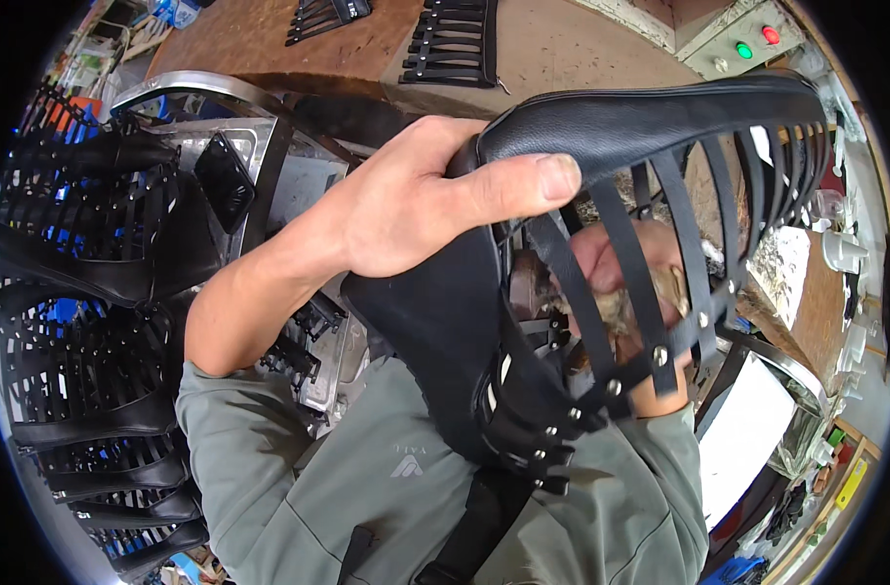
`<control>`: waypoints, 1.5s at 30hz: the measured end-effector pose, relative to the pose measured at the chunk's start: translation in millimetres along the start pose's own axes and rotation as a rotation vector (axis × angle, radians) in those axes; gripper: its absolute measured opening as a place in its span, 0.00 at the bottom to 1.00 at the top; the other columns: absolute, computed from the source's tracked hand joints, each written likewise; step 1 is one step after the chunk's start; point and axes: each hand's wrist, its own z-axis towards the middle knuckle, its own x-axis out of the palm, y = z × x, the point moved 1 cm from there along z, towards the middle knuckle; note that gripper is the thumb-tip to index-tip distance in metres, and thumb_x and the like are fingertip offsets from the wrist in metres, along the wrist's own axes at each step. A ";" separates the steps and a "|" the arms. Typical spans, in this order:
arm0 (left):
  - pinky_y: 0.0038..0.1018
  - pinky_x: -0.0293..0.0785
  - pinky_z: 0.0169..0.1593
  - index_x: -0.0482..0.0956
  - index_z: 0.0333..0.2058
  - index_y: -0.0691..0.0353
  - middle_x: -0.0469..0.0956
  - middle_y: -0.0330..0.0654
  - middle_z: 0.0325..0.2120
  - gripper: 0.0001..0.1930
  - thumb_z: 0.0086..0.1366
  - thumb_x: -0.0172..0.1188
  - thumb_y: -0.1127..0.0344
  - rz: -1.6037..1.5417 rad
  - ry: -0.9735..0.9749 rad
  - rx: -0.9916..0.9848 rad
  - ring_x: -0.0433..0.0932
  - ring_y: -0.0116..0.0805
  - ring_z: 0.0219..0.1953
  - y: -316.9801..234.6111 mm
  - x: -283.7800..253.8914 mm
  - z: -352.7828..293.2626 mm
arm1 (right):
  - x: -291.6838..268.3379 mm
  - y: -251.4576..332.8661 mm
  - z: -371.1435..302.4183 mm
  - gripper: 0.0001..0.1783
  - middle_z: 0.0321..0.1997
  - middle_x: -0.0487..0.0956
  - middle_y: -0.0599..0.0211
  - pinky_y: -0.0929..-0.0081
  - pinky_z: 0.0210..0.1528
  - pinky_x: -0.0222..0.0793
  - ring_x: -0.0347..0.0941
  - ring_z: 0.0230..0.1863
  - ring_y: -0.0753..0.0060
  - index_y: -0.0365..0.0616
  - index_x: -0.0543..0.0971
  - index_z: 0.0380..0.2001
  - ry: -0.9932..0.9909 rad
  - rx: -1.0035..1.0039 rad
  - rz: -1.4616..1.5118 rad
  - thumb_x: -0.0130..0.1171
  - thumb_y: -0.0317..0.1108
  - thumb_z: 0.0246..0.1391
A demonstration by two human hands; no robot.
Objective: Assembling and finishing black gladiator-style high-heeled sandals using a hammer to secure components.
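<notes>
A black leather strappy boot upper (650, 122) fills the middle of the view, held up in front of me. Its smooth leather band runs along the top, and studded straps hang from it. My left hand (406, 200) grips the upper at the band's near left end, thumb on the outer face and fingers hidden behind. Through the gaps between the straps my right hand (659, 244) shows on the far side. The straps cover most of it, so its finger pose and anything in it are unclear.
Several similar black strappy uppers (104, 429) are piled on the left. A phone (224, 182) lies on a metal tray near them. Studded strap pieces (452, 44) rest on the brown table (260, 44) ahead. A panel with green and red buttons (757, 44) stands far right.
</notes>
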 end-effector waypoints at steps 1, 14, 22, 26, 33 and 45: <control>0.20 0.65 0.41 0.76 0.40 0.72 0.73 0.34 0.30 0.25 0.64 0.56 0.50 0.037 0.040 -0.022 0.68 0.22 0.35 -8.9 -2.9 -3.5 | -0.5 -1.8 5.3 0.22 0.35 0.77 0.49 0.66 0.39 0.74 0.76 0.36 0.60 0.33 0.77 0.31 0.081 -0.077 0.037 0.65 0.46 0.46; 0.25 0.65 0.52 0.77 0.43 0.75 0.77 0.43 0.38 0.28 0.63 0.56 0.48 -0.039 0.020 -0.078 0.71 0.28 0.44 14.7 2.6 1.5 | -5.1 -9.7 2.0 0.33 0.31 0.77 0.48 0.66 0.35 0.72 0.76 0.33 0.59 0.34 0.77 0.28 0.094 -0.156 -0.033 0.67 0.59 0.35; 0.28 0.61 0.58 0.76 0.44 0.76 0.76 0.47 0.44 0.30 0.61 0.58 0.47 -0.079 -0.041 -0.110 0.71 0.33 0.50 22.9 1.9 3.1 | 10.1 14.5 -28.8 0.22 0.33 0.79 0.48 0.63 0.40 0.74 0.78 0.34 0.56 0.31 0.77 0.25 0.006 0.912 0.259 0.64 0.44 0.38; 0.27 0.62 0.57 0.76 0.45 0.74 0.76 0.46 0.44 0.30 0.60 0.58 0.47 -0.087 -0.032 -0.073 0.72 0.32 0.49 27.4 6.0 9.0 | 8.4 -23.0 -46.5 0.18 0.34 0.79 0.45 0.63 0.40 0.75 0.78 0.35 0.54 0.32 0.78 0.27 0.053 -0.175 0.103 0.67 0.38 0.42; 0.25 0.64 0.53 0.77 0.43 0.74 0.77 0.42 0.40 0.27 0.63 0.56 0.49 -0.042 0.015 -0.091 0.72 0.28 0.44 20.3 6.5 9.8 | 8.7 -7.6 5.8 0.22 0.35 0.78 0.54 0.75 0.26 0.72 0.74 0.25 0.68 0.33 0.78 0.31 -0.030 -0.340 -0.059 0.59 0.47 0.49; 0.26 0.67 0.54 0.67 0.55 0.70 0.74 0.44 0.45 0.37 0.50 0.71 0.57 -0.035 0.087 0.116 0.72 0.32 0.47 39.0 -14.9 -1.3 | 15.8 -14.8 -42.0 0.11 0.28 0.80 0.48 0.70 0.28 0.76 0.79 0.29 0.58 0.31 0.78 0.24 -0.019 -0.081 -0.144 0.63 0.30 0.38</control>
